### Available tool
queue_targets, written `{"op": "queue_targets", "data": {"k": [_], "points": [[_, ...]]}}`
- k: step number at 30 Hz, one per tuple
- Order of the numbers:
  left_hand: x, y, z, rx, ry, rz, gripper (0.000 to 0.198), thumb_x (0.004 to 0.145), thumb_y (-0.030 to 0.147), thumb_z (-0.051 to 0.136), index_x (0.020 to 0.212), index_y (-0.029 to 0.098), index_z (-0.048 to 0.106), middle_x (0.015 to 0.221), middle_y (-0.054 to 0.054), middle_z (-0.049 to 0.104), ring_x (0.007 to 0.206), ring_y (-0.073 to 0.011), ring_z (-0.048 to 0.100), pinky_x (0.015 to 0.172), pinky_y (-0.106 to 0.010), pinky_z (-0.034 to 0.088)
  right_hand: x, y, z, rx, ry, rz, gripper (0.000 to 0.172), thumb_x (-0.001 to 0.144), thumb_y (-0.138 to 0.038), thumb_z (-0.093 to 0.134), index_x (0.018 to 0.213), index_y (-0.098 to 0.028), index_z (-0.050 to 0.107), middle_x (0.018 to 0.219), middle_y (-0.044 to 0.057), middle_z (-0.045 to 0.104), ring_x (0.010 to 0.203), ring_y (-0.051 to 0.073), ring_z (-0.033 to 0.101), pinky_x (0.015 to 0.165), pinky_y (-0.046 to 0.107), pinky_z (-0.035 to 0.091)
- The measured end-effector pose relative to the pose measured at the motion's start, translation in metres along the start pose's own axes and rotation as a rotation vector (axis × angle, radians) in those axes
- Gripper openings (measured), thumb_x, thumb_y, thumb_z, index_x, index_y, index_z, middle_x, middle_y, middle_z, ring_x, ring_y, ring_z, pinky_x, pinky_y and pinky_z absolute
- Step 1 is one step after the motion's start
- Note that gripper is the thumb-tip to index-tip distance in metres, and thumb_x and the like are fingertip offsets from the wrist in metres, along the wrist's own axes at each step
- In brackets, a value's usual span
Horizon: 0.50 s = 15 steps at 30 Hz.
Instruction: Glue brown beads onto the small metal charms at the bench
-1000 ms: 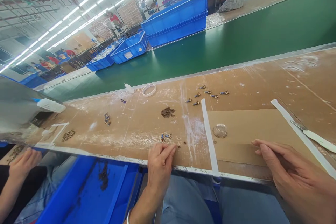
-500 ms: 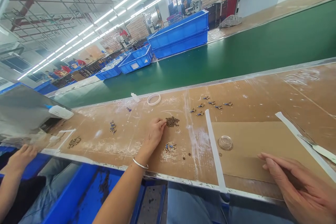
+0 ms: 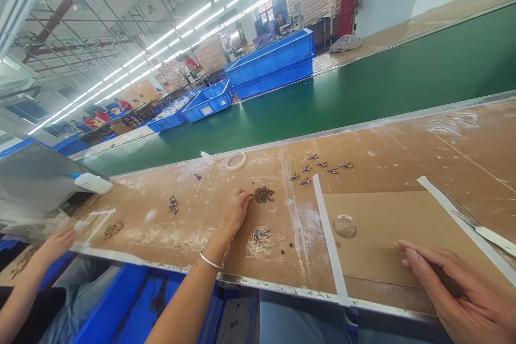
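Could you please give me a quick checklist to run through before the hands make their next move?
1. Left hand at the pile of small brown pieces: ok, fingertips at its left edge.
2. Left grip holding a piece: cannot tell, too small to see.
3. Right hand apart from the clear dish: ok, a gap shows between them.
4. Dish on the cardboard sheet: ok, near the left tape strip.
5. All brown pieces gathered in the pile: not ok, two loose pieces lie nearer the table's front edge.
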<state>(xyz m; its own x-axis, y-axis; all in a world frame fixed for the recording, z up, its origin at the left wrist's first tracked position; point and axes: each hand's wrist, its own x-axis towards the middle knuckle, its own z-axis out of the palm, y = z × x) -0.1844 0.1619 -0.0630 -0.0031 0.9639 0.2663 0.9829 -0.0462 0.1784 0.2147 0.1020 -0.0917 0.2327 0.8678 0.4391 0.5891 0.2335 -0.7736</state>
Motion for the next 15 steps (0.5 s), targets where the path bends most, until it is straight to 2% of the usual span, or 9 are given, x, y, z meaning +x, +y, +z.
{"op": "queue_targets", "data": {"k": [3, 7, 15], "points": [[-0.002, 0.001, -0.001, -0.003, -0.014, 0.0, 0.019, 0.091, 0.016, 0.056, 0.092, 0.02, 0.074, 0.086, -0.005, 0.068, 0.086, -0.0178, 0.064, 0.08, -0.03, 0.049, -0.001, 0.005, -0.001, 0.006, -0.052, -0.051, 0.021, 0.081, -0.05, 0.058, 0.091, -0.036, 0.071, 0.089, -0.005, 0.075, 0.078, 0.023, 0.072, 0.077, 0.037, 0.06], [-0.001, 0.004, -0.002, 0.009, -0.022, -0.011, 0.018, 0.091, 0.018, 0.056, 0.091, 0.023, 0.073, 0.086, -0.005, 0.067, 0.087, -0.0185, 0.063, 0.082, -0.031, 0.049, 0.002, -0.001, -0.004, -0.007, -0.047, -0.08, 0.022, 0.083, -0.049, 0.057, 0.09, -0.033, 0.071, 0.088, -0.004, 0.075, 0.078, 0.021, 0.072, 0.074, 0.034, 0.059], [0.002, 0.008, -0.006, 0.081, -0.055, -0.083, 0.019, 0.091, 0.012, 0.052, 0.084, 0.018, 0.068, 0.088, -0.007, 0.066, 0.087, -0.0195, 0.062, 0.078, -0.031, 0.046, 0.003, -0.016, -0.006, 0.029, -0.013, -0.104, 0.016, 0.085, -0.043, 0.058, 0.088, -0.032, 0.07, 0.087, -0.005, 0.075, 0.076, 0.018, 0.071, 0.077, 0.031, 0.056]]}}
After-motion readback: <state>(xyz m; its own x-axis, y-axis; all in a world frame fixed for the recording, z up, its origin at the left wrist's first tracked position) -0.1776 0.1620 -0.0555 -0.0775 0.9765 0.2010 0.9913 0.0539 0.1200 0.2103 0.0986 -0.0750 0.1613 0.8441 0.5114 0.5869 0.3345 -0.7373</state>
